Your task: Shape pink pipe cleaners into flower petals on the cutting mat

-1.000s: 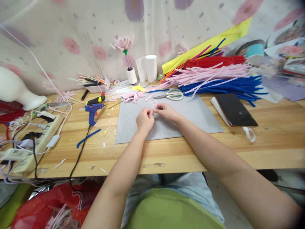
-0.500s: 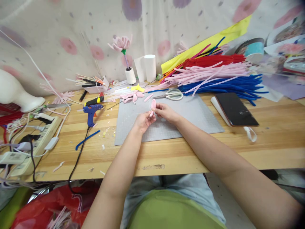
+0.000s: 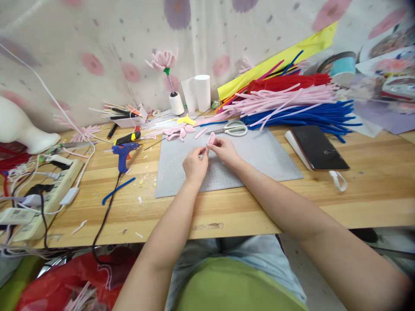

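Observation:
A small loop of pink pipe cleaner (image 3: 211, 138), shaped like a petal, is pinched between both hands above the grey cutting mat (image 3: 259, 164). My left hand (image 3: 196, 163) has its fingers closed at the loop's lower end. From the other side, my right hand (image 3: 224, 151) grips it with thumb and forefinger. Fingers hide the lower part of the loop. Just beyond the hands, scissors (image 3: 236, 128) rest on the mat's far edge. More bent pink pieces (image 3: 178, 131) lie at the far left of the mat.
Left of the mat are a blue glue gun (image 3: 123, 156), a blue pipe cleaner (image 3: 118, 191) and a power strip (image 3: 68, 181). Pink and blue pipe cleaner bundles (image 3: 301, 116) lie behind. A phone (image 3: 319, 147) sits at right. A pink flower (image 3: 163, 61) stands in a white pot.
My left hand has turned and moved up, its fingers now closing near the right fingertips. The pink loop has tilted and shows less. The view has shifted slightly.

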`<act>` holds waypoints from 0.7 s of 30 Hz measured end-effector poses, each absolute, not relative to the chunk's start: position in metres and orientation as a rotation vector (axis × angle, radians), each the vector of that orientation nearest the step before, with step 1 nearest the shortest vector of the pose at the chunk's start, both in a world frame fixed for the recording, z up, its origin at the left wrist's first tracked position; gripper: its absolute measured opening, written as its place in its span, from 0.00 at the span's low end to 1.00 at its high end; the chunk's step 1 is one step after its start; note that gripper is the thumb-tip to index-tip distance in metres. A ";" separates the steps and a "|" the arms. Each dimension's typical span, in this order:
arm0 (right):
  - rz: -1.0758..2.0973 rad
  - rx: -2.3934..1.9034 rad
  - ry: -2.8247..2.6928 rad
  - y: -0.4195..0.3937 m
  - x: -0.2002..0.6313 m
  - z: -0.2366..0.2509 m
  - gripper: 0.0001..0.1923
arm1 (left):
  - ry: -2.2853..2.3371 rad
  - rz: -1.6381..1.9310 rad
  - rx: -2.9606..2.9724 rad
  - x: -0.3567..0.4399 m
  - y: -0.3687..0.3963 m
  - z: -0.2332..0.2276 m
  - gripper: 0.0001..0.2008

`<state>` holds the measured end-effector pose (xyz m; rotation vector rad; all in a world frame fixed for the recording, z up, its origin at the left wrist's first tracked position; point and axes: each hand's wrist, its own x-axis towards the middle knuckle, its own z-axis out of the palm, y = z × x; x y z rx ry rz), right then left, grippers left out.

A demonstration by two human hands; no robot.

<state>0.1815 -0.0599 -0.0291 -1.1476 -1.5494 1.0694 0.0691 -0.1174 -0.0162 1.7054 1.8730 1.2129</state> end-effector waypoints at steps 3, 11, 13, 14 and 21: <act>1.084 -1.144 -1.531 -0.060 0.182 -0.028 0.10 | 1.974 1.174 1.761 0.071 -0.118 -0.015 0.13; 1.119 -1.057 -1.445 -0.061 0.179 -0.032 0.10 | 2.097 1.121 1.847 0.076 -0.116 -0.013 0.11; 1.148 -1.006 -1.441 -0.061 0.179 -0.032 0.11 | 2.064 1.154 1.800 0.075 -0.114 -0.015 0.10; 1.159 -0.984 -1.448 -0.061 0.180 -0.031 0.11 | 2.034 1.175 1.760 0.075 -0.113 -0.016 0.10; 1.216 -0.879 -1.567 -0.063 0.183 -0.026 0.10 | 1.514 1.250 1.132 0.067 -0.101 -0.025 0.05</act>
